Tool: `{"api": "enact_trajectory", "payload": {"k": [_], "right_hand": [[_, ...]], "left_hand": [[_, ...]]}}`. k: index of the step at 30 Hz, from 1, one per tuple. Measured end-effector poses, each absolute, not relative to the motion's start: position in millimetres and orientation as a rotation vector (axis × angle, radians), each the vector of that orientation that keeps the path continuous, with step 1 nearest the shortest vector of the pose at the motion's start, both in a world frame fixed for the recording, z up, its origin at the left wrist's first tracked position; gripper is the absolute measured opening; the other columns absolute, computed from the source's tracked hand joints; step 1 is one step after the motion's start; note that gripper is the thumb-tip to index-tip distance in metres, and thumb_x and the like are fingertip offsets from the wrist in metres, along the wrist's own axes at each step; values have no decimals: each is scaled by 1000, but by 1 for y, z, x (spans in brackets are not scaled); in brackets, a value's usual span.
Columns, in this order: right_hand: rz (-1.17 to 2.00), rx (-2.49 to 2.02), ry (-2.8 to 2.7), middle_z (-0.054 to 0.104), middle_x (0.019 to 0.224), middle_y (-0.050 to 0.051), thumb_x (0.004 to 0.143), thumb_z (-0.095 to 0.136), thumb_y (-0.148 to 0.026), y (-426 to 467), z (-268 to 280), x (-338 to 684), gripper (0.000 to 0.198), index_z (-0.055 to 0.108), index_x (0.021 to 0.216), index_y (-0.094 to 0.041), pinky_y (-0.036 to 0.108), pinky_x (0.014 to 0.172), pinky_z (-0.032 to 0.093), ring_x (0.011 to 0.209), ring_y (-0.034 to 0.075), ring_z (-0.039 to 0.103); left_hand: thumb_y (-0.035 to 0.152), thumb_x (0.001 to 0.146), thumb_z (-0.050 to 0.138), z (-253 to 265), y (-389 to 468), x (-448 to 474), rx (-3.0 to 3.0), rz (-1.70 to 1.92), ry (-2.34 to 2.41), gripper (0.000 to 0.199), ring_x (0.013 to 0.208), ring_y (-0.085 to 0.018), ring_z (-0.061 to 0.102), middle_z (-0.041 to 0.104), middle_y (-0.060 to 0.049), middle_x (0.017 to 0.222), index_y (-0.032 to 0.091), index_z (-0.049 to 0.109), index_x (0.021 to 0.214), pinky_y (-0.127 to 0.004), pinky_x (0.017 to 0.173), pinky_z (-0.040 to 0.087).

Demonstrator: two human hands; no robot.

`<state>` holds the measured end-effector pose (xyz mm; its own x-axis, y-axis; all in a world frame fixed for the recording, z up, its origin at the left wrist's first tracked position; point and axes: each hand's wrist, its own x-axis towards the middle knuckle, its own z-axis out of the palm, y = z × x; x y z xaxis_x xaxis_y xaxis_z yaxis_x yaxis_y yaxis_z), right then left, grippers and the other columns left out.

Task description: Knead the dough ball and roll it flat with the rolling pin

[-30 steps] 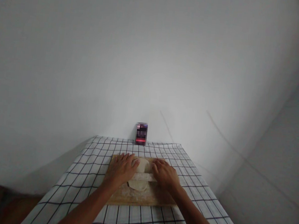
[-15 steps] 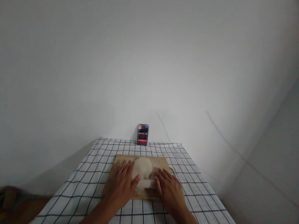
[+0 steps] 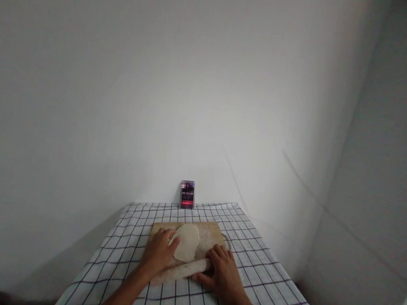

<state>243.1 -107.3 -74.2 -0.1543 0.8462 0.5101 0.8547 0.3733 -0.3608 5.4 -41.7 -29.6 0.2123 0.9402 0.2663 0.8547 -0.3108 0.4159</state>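
Observation:
A flattened round of pale dough (image 3: 187,242) lies on a floured wooden board (image 3: 211,236). My left hand (image 3: 159,250) is at the dough's left edge, fingers bent and thumb over the rim, closed on it. A floury rolling pin (image 3: 182,270) lies slantwise along the board's near edge, in front of the dough. Around its right end my right hand (image 3: 224,272) is closed, with the thumb on the near side. The pin's left end passes close by my left wrist.
A black-and-white checked cloth (image 3: 250,266) covers the table. At its far edge a small dark upright object (image 3: 187,195), blurred out, leans against the pale wall (image 3: 208,100). A loop (image 3: 227,241) sticks out at the board's right side.
The rolling pin has come nearer to me and now slants. My right hand moved back with it and closed round its end. My left hand went from lying flat to gripping the dough's edge.

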Motion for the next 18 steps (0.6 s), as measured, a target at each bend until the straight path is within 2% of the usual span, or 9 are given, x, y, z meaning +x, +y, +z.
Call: {"api": "enact_trajectory", "payload": {"k": [2,4,6,8,10,12,15,18], "right_hand": [[10,-1420,-2035,67,103,3,71,87,-67,-108,-75,243,54,65,97,-25,41,89,43,101,28,60],[29,-1393,-2053,66,105,4,73,84,-71,-109,-75,244,56,65,98,-25,40,89,43,100,27,60],[36,-1380,-2050,66,107,5,73,83,-71,-110,-75,244,56,65,99,-24,40,89,43,101,27,59],[33,-1380,-2049,66,109,5,72,85,-69,-111,-73,243,57,65,101,-24,40,91,43,103,28,59],[24,-1389,-2057,66,109,5,72,86,-67,-112,-71,243,57,66,103,-24,40,91,43,105,28,59],[21,-1400,-2060,67,108,4,74,85,-66,-113,-68,243,54,66,103,-25,39,91,43,105,28,58],[45,-1400,-2050,67,106,4,74,85,-65,-115,-64,242,51,67,100,-25,39,92,42,105,28,59],[72,-1398,-2036,67,108,4,73,87,-63,-115,-63,242,51,66,100,-25,39,93,42,106,28,59]], "left_hand": [[51,96,48,-21,-23,12,2276,703,1738,42,122,-33,63,75,-15,118,19,73,109,-45,107,45],[54,88,62,-19,-10,20,2238,711,1743,38,124,-38,61,74,-16,116,20,72,102,-49,107,43],[50,77,75,-22,-2,31,2185,729,1731,43,121,-39,63,73,-17,117,18,69,106,-49,103,46],[42,72,80,-25,2,41,2131,764,1678,55,111,-35,67,73,-16,117,17,62,117,-44,96,51],[35,73,79,-25,3,47,2092,820,1582,62,104,-29,70,73,-12,118,18,55,127,-39,90,54],[34,77,75,-20,4,48,2060,888,1476,60,105,-26,70,72,-10,124,21,52,131,-37,89,56],[44,86,68,-7,8,42,1998,980,1367,55,111,-28,69,69,-15,134,21,54,134,-38,89,57],[53,91,61,-2,15,33,1963,1022,1322,58,114,-28,69,69,-16,135,19,56,138,-39,88,59]]}}
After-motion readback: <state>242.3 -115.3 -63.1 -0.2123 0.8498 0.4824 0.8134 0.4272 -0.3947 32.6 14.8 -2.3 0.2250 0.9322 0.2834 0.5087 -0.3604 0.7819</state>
